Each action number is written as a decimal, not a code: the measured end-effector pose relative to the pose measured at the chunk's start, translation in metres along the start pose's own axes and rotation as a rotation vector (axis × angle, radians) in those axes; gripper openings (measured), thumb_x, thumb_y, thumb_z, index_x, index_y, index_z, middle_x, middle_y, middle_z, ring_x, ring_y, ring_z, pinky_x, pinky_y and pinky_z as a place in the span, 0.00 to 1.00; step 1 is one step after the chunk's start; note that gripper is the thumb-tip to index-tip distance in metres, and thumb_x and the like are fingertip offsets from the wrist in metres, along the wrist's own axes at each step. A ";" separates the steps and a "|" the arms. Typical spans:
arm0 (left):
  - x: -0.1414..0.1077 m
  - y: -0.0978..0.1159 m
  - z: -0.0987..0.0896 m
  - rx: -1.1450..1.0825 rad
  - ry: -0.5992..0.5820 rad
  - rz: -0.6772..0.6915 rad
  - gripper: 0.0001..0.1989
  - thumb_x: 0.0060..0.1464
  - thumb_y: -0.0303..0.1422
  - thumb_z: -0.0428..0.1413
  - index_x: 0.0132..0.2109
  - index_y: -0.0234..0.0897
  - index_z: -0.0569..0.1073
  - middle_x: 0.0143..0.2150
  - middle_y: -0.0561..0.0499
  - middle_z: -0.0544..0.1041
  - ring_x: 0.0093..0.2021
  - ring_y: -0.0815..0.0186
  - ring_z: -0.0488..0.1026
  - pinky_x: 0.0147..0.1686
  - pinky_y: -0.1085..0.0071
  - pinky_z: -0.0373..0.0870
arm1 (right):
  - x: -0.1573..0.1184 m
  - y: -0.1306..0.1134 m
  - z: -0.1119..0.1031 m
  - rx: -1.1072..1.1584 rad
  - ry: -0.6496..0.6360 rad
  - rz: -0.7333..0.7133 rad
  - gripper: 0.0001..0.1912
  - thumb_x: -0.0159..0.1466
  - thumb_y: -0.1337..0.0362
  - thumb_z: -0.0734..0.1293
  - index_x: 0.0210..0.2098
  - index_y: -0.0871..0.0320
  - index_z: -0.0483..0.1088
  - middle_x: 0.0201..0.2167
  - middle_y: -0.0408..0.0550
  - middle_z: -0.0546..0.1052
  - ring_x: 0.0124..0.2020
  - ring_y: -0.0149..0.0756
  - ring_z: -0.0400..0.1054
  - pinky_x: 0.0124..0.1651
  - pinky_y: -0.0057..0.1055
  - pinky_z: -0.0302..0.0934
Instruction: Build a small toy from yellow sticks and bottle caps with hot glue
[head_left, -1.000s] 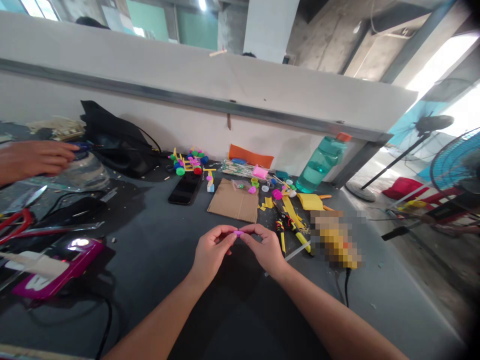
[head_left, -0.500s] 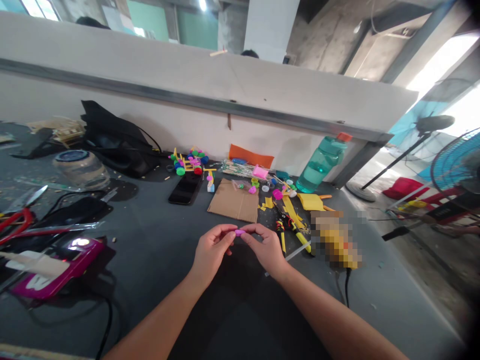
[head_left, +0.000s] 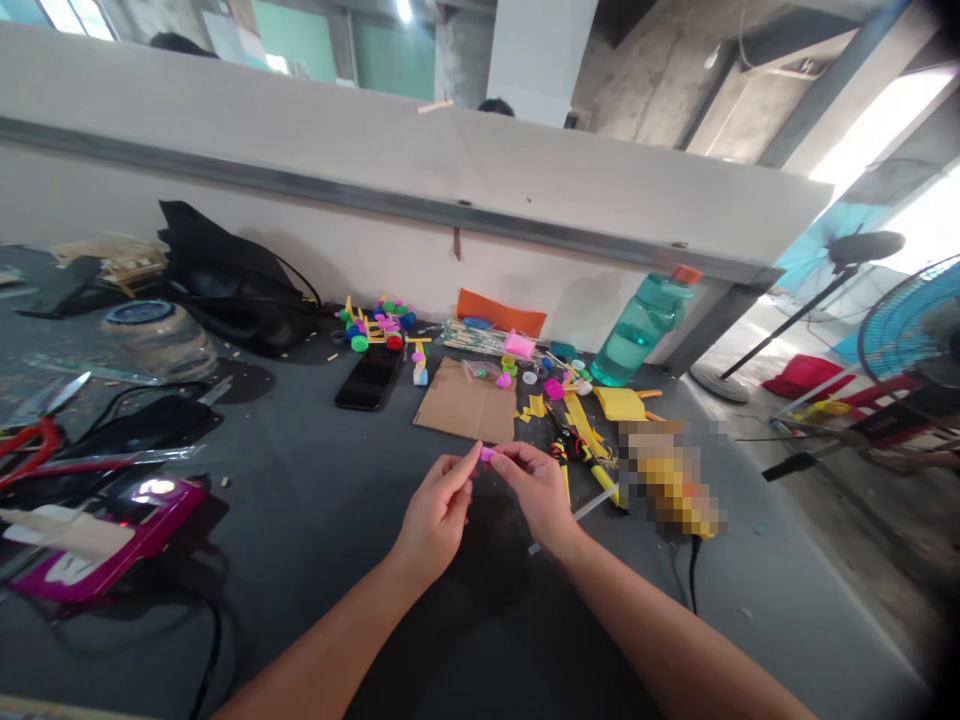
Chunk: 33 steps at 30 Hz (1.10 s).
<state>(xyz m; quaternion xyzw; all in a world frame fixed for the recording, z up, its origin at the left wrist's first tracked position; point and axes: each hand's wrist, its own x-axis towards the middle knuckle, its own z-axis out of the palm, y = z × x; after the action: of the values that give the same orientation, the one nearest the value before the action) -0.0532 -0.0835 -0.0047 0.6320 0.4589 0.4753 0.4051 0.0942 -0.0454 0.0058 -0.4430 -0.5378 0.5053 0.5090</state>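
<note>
Pinched between the thumb and forefinger of my right hand (head_left: 536,490) is a small pink-purple lump (head_left: 487,454) that looks like modelling clay. My left hand (head_left: 437,510) is closed, its fingertips pressed to the lump's left end. Both hands are in front of a brown cardboard piece (head_left: 465,405), above the dark tabletop. On the cardboard lie a small clear plastic wrapper (head_left: 477,370) and a pink bit (head_left: 503,380). Yellow-handled pliers (head_left: 606,485) lie just right of my right hand.
A black phone (head_left: 370,378) and colourful small pieces (head_left: 379,325) lie at back left. A teal bottle (head_left: 637,330) stands at back right, near a pixelated yellow tool (head_left: 671,480) with a cord. Scissors (head_left: 34,440) and a magenta device (head_left: 112,540) sit left.
My left hand has turned and shifted slightly right, its forefinger now pointing up along the lump. The lump has moved a little up and right, mostly in my right fingers.
</note>
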 end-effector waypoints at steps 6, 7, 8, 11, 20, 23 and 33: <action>0.000 0.000 0.000 0.036 -0.017 -0.001 0.24 0.59 0.31 0.44 0.63 0.48 0.57 0.44 0.47 0.65 0.33 0.69 0.65 0.27 0.76 0.69 | 0.001 0.000 0.000 0.064 0.002 0.016 0.08 0.56 0.59 0.69 0.31 0.57 0.75 0.27 0.45 0.77 0.32 0.34 0.70 0.38 0.30 0.63; 0.000 0.001 0.000 0.022 -0.017 -0.009 0.25 0.59 0.31 0.44 0.63 0.48 0.56 0.44 0.47 0.65 0.33 0.69 0.65 0.26 0.76 0.69 | 0.001 0.000 0.001 0.082 0.009 0.025 0.08 0.56 0.59 0.69 0.31 0.58 0.75 0.27 0.45 0.77 0.31 0.33 0.70 0.38 0.30 0.63; 0.000 0.001 0.000 0.003 -0.019 -0.019 0.25 0.59 0.32 0.44 0.64 0.47 0.55 0.45 0.47 0.65 0.33 0.69 0.65 0.26 0.76 0.69 | 0.001 0.000 0.001 0.102 0.015 0.035 0.08 0.56 0.59 0.69 0.31 0.58 0.75 0.27 0.45 0.77 0.31 0.33 0.70 0.37 0.29 0.63; 0.001 0.002 0.001 -0.048 -0.036 -0.043 0.25 0.59 0.32 0.44 0.64 0.48 0.54 0.46 0.46 0.64 0.33 0.69 0.65 0.24 0.76 0.69 | 0.001 -0.001 0.003 0.167 0.000 0.063 0.08 0.55 0.60 0.69 0.31 0.58 0.75 0.27 0.45 0.77 0.31 0.33 0.70 0.38 0.30 0.64; 0.002 0.000 0.002 -0.041 -0.034 -0.010 0.26 0.57 0.29 0.47 0.62 0.46 0.58 0.44 0.47 0.65 0.35 0.69 0.64 0.26 0.76 0.69 | 0.001 -0.003 0.004 0.237 -0.032 0.135 0.08 0.55 0.60 0.70 0.30 0.58 0.76 0.25 0.44 0.78 0.29 0.30 0.69 0.35 0.27 0.60; 0.002 -0.003 0.002 -0.101 -0.014 -0.033 0.28 0.57 0.29 0.47 0.64 0.47 0.54 0.45 0.47 0.64 0.34 0.70 0.64 0.24 0.76 0.69 | 0.001 -0.003 0.003 0.262 -0.023 0.170 0.09 0.54 0.59 0.70 0.30 0.58 0.76 0.25 0.44 0.77 0.27 0.28 0.67 0.33 0.26 0.58; 0.001 -0.006 0.005 -0.130 -0.045 -0.025 0.29 0.57 0.27 0.45 0.64 0.50 0.52 0.45 0.47 0.63 0.33 0.70 0.65 0.22 0.78 0.69 | 0.001 -0.003 0.004 0.288 -0.012 0.193 0.10 0.52 0.58 0.71 0.27 0.59 0.75 0.24 0.45 0.76 0.25 0.29 0.65 0.31 0.27 0.57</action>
<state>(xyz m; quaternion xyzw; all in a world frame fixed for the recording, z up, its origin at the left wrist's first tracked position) -0.0495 -0.0811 -0.0115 0.6089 0.4257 0.4847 0.4616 0.0907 -0.0455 0.0091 -0.4119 -0.4178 0.6263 0.5133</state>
